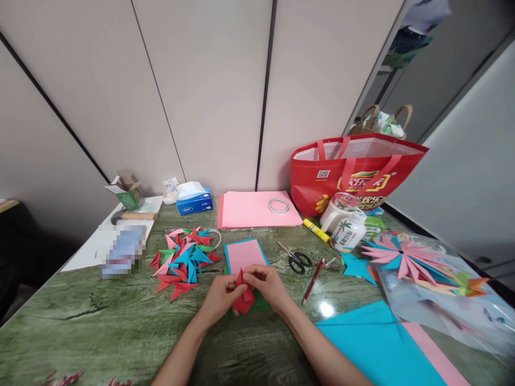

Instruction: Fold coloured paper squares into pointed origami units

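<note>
A folded piece of red paper (pixel 244 304) is held between my two hands, low over the middle of the table. My left hand (pixel 220 296) pinches its left side, thumb on top. On the upper right, the fingertips of my right hand (pixel 269 285) grip the pointed end of the same paper. Just beyond lies a stack of paper sheets (pixel 246 253), pink on top with blue and green edges showing. To the left is a pile of folded paper pieces (pixel 187 260) in red, blue, pink and green. Black-handled scissors (pixel 296 260) rest open to the right.
Pink sheets (pixel 245 208) with a ring lie at the back. A red bag (pixel 314 185), white bottle (pixel 348 233) and glue stick (pixel 316 230) stand or lie at the back right. Blue paper (pixel 370 338) covers the front right. A hammer (pixel 139 216) and tissue pack (pixel 194 202) are left.
</note>
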`<state>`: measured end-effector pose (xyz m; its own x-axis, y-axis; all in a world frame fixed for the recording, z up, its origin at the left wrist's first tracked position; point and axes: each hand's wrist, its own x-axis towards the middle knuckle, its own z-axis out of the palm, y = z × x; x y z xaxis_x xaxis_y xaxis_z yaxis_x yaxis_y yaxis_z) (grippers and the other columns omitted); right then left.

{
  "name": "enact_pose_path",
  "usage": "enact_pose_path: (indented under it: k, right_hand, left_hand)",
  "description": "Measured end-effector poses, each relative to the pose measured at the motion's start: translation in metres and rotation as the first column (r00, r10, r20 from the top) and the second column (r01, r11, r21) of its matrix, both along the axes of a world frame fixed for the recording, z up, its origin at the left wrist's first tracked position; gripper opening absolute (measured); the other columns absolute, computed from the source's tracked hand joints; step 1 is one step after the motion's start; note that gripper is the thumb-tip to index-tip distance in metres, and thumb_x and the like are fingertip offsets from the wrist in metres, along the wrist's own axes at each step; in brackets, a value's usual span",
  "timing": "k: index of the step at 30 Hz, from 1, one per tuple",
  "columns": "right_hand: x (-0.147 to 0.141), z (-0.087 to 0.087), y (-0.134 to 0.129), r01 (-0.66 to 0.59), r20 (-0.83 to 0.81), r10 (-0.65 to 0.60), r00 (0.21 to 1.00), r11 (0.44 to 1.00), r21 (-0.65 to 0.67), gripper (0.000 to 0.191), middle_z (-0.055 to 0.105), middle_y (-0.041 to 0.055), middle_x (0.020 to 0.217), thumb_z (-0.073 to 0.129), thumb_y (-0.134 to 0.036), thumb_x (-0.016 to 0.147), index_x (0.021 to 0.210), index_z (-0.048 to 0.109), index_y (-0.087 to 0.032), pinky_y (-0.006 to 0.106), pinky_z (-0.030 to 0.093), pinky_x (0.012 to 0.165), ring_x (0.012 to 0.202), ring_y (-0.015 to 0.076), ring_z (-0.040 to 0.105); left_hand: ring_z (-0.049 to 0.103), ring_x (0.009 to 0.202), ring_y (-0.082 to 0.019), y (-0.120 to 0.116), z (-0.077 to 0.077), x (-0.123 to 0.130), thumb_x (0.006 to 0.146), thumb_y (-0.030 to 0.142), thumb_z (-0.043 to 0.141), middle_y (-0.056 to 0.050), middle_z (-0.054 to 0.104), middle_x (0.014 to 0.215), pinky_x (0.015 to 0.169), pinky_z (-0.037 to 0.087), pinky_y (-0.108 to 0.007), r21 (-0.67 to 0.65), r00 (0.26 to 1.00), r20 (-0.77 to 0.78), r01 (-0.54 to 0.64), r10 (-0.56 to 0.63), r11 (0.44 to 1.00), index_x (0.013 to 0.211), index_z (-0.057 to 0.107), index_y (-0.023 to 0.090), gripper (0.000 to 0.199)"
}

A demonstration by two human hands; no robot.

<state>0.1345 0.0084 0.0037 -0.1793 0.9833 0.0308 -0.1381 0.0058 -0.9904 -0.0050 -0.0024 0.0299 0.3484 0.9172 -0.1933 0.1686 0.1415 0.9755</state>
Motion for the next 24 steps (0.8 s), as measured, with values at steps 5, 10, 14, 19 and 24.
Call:
enact_pose_path:
  k: [5,10,14,19,24]
  right_hand:
    - [0.0014,0.0013,-0.0001,-0.023,-0.058,0.02,0.998,0.998,-0.052,0.021,0.061,-0.0008,0.059,0.065,-0.037,0.064,0.067,0.068,-0.016,0.021,0.039,0.051,0.052,0.0096,0.048]
    - [0.0014,0.0013,0.0005,-0.033,-0.072,0.028,0.997,0.997,-0.07,0.025,0.059,-0.0014,0.053,0.064,-0.04,0.065,0.066,0.068,-0.015,0.021,0.037,0.048,0.048,0.0089,0.045]
    - [-0.0024,0.0016,-0.0006,0.037,-0.045,-0.039,0.998,0.999,-0.037,0.025,0.054,-0.0028,0.049,0.064,-0.038,0.064,0.055,0.063,-0.015,0.022,0.037,0.049,0.047,0.0092,0.044]
    - [-0.0041,0.0014,-0.0023,0.126,0.059,-0.129,0.99,0.991,0.051,0.024,0.055,-0.0019,0.051,0.061,-0.034,0.068,0.052,0.06,-0.015,0.023,0.039,0.052,0.051,0.0109,0.048]
    - [0.0015,0.0004,-0.001,0.025,-0.057,-0.024,0.998,0.999,0.022,0.018,0.063,0.0,0.066,0.066,-0.031,0.064,0.076,0.064,-0.018,0.025,0.044,0.061,0.061,0.013,0.056]
  left_hand:
    - [0.05,0.031,-0.009,-0.0002,-0.0017,-0.0013,0.069,0.034,0.058,0.003,0.057,0.045,0.031,0.039,-0.017,-0.001,0.999,-0.006,0.049,-0.049,0.999,0.059,0.057,0.014,0.023]
    - [0.05,0.031,-0.009,-0.0015,-0.0029,-0.0001,0.07,0.033,0.057,0.002,0.056,0.043,0.03,0.036,-0.015,-0.008,0.997,-0.011,0.081,-0.081,0.997,0.056,0.055,0.014,0.024]
    - [0.05,0.03,-0.008,-0.0028,-0.0033,0.0017,0.069,0.032,0.057,0.002,0.056,0.043,0.029,0.035,-0.015,-0.03,0.997,-0.016,0.076,-0.076,0.997,0.054,0.054,0.014,0.023]
    - [0.05,0.029,-0.009,-0.0033,-0.0033,0.0019,0.069,0.032,0.057,0.001,0.059,0.043,0.029,0.037,-0.016,-0.049,0.997,0.012,0.079,-0.078,0.996,0.055,0.055,0.014,0.023]
    - [0.052,0.029,-0.01,-0.0017,-0.0054,0.0003,0.071,0.032,0.056,0.0,0.06,0.044,0.029,0.036,-0.016,-0.042,0.997,0.015,0.072,-0.071,0.997,0.058,0.057,0.013,0.023]
